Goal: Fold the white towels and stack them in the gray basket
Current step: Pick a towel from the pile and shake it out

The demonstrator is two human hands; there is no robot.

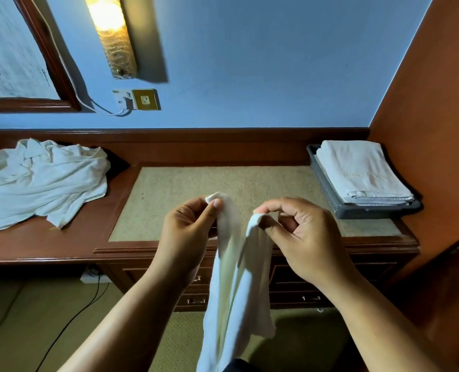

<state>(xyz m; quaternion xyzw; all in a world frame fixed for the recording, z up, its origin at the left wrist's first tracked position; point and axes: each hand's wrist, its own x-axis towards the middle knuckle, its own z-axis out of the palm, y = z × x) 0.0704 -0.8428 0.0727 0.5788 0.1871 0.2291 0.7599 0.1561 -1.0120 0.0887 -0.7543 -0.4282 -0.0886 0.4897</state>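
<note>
Hanging between both hands, a white towel point(239, 291) is held in front of the worktop point(185, 189), above its near edge. One top corner is pinched between the thumb and forefinger of the left hand point(188, 226). The neighbouring corner is pinched in the same way by the right hand point(300, 237), whose remaining fingers are curled loosely inward. The two corners are held close together, so the cloth is draped in long vertical folds and its lower end is lost below the frame. This grip is judged to serve a purpose: with both corners taken, the upper edge can be pulled straight before the towel is laid flat on the padded centre of the worktop.

The gray basket point(327, 189) is placed at the far right of the worktop, against the wooden side panel, on the side of the right hand. A stack of folded towels point(357, 170) is seated in it and rises above the rim, so part of the task is judged complete. A heap of unfolded towels point(40, 178) is left crumpled at the far left, well apart from the basket. Finished and unfinished stock is thereby separated, and the middle is reserved as the folding area. The step in hand is judged to be the opening-out of one towel.
</note>
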